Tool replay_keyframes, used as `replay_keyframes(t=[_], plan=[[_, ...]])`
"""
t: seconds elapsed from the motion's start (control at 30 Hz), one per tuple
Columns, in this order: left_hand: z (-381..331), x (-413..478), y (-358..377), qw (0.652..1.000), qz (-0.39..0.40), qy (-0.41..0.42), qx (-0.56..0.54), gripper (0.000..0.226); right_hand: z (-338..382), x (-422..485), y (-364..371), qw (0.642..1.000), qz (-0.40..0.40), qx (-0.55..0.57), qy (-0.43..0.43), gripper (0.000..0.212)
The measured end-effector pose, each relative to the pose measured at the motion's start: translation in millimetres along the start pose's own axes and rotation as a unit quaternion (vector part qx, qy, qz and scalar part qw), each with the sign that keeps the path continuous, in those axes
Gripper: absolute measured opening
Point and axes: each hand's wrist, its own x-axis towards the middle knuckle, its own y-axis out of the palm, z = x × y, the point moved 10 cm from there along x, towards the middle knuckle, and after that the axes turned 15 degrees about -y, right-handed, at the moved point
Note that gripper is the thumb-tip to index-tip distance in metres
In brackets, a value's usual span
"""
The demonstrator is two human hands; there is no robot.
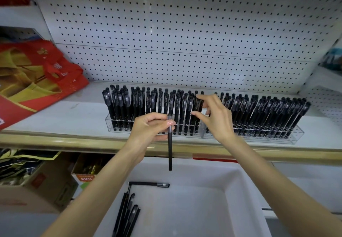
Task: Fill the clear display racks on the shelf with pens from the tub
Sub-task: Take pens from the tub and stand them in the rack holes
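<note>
Head view. One pen (169, 149) is pinched upright near its cap by the left hand (153, 125), in front of the shelf (74, 118) edge and above the tub (240, 190). The right hand (215, 114) is held with fingers parted and empty at the racked pens (140, 103), beside a small gap where the left rack (118, 125) meets the right rack (296, 138). Both racks are judged almost full; a few loose pens (127, 210) are left in the tub.

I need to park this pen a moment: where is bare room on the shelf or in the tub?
Bare shelf lies between the red bag and the left rack. The right half of the tub is bare; loose pens crowd its left side. The left rack and right rack are crowded.
</note>
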Motion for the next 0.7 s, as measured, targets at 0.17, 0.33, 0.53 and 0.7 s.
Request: replay_keyframes(t=[0.17, 0.33, 0.53, 0.7], plan=[[2, 4, -2, 1.0, -0.005, 0.002, -0.011, 0.016, -3, 0, 0, 1.0, 0.005, -0.024, 0.0, 0.054], [0, 4, 3, 1.0, 0.012, 0.002, -0.02, 0.022, -10, -5, -11, 0.999, -0.02, 0.02, 0.043, 0.051], [-11, 3, 16, 0.999, 0.044, 0.024, -0.012, 0.022, 3, -32, 7, 0.932, 0.026, 0.312, 0.185, 0.003], [-15, 3, 38, 0.997, 0.074, 0.031, 0.02, 0.03, 30, -65, 43, 0.773, 0.139, 0.536, 0.309, 0.028]])
